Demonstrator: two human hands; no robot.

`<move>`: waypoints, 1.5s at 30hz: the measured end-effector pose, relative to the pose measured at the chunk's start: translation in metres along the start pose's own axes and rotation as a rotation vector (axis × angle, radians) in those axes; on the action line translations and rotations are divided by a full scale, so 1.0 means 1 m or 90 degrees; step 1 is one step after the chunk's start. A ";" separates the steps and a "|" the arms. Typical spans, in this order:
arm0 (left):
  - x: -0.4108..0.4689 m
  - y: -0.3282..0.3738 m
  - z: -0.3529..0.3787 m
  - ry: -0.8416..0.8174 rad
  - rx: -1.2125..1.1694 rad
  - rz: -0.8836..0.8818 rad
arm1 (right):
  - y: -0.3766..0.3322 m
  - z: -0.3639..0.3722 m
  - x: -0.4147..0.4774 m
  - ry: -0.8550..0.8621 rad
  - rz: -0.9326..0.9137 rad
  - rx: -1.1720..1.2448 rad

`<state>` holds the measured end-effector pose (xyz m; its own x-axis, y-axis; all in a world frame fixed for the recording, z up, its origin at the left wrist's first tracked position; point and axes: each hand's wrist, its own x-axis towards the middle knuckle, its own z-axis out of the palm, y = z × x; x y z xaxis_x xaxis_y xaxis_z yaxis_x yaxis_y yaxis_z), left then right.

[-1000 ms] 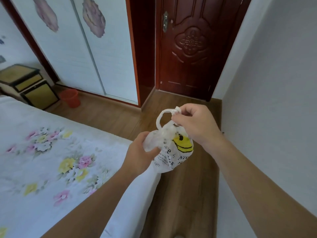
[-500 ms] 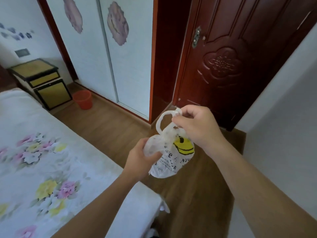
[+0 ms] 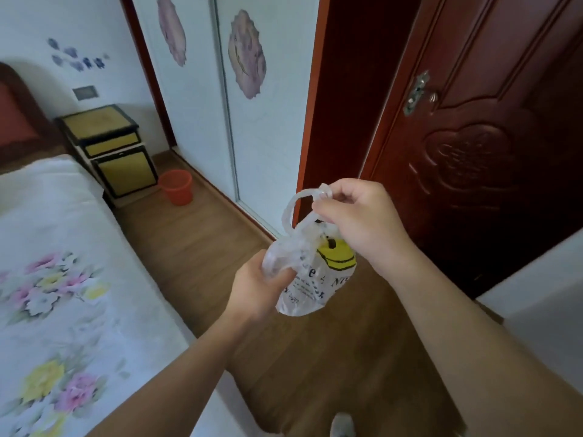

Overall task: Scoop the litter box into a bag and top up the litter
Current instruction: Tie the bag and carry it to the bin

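A small clear plastic bag (image 3: 310, 283) with a yellow smiley face and black lettering hangs in mid-air between both hands. My right hand (image 3: 359, 220) pinches the bag's handle loop at the top. My left hand (image 3: 257, 287) grips the crumpled side of the bag lower down. What the bag holds cannot be made out. No litter box or scoop is in view.
A bed (image 3: 56, 279) with a flowered cover fills the left. Behind it stand a yellow nightstand (image 3: 110, 146) and an orange bin (image 3: 178, 190). Sliding wardrobe doors (image 3: 252, 121) and a dark red door (image 3: 489, 137), which is shut, are ahead. Wooden floor (image 3: 220, 247) runs between them.
The view has swung left and closer to the door; the nightstand and bin now sit further right in frame. Both hands keep the same hold on the bag.
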<state>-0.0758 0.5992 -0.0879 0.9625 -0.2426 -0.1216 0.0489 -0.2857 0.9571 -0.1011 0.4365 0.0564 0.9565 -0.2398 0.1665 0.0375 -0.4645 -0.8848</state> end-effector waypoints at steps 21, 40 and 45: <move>0.180 0.009 -0.082 0.404 -0.075 -0.060 | -0.001 0.135 0.293 -0.317 -0.103 0.128; 0.474 -0.010 -0.328 0.432 -0.061 -0.040 | -0.064 0.387 0.612 -0.358 -0.128 0.159; 0.559 -0.021 -0.393 0.454 -0.055 -0.066 | -0.085 0.459 0.703 -0.400 -0.120 0.153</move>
<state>0.5657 0.8343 -0.0724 0.8900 0.4543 -0.0395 0.1415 -0.1929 0.9710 0.7011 0.6984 0.0490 0.9108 0.3984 0.1083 0.2137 -0.2305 -0.9493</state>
